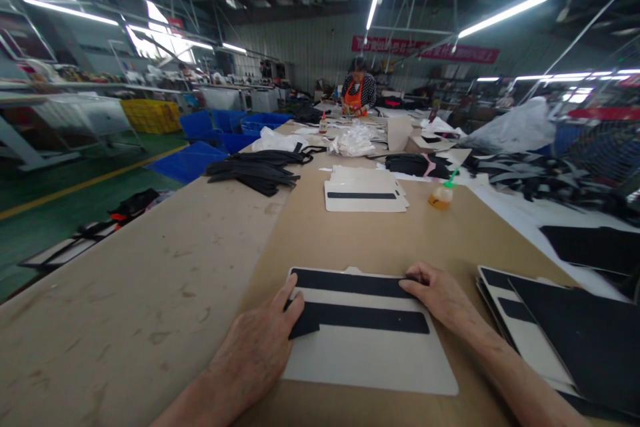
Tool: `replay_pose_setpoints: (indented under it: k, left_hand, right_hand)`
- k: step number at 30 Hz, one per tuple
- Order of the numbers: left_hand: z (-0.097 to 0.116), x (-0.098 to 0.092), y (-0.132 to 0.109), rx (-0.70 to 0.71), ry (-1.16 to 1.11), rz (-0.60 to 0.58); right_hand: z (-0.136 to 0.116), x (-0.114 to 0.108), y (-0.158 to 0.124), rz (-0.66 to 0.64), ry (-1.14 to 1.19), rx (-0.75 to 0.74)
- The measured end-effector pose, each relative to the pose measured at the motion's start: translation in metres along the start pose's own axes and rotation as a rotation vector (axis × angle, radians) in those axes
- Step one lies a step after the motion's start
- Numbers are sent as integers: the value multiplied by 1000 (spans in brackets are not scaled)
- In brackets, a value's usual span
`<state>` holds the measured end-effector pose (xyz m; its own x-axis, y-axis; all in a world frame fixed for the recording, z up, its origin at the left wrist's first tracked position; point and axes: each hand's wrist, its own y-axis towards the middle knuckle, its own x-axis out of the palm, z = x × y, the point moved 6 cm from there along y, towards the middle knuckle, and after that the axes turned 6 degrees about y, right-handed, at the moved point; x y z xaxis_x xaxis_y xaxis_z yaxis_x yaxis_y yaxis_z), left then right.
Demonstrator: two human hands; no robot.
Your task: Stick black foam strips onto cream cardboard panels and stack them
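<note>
A pale board (370,360) with rounded corners lies flat on the brown table. Two black strips cross it: an upper strip (350,283) along the far edge and a lower strip (370,317) below. My left hand (265,340) is at the board's left edge, fingertips at the upper strip's left end; a loose-looking black flap (304,328) shows beside its fingers. My right hand (435,290) pinches the upper strip's right end between thumb and curled fingers. Whether my left hand grips anything is unclear, as its finger undersides are hidden.
More pale boards (367,205) lie ahead, near a glue bottle (441,195) with a green tip. Black straps (255,170) are piled at far left. Boards and black sheets (590,333) are stacked at right. A person (358,90) in an orange apron is at the table's far end.
</note>
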<state>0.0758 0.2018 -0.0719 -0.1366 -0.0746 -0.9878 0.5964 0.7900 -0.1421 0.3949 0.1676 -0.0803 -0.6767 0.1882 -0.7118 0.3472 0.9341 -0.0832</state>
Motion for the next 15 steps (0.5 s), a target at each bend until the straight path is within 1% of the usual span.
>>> replay_pose_setpoints:
  k: [6,10,15]
  left_hand:
    - [-1,3,1,-7,-8,-13]
    - [-3,4,2,-21,-17,-16]
    - [-2,5,1,-3,13,0]
  right_hand:
    - [-3,-2,-4,23,73,25]
    - [-1,-1,-2,62,48,35]
    - [1,2,0,90,-14,26]
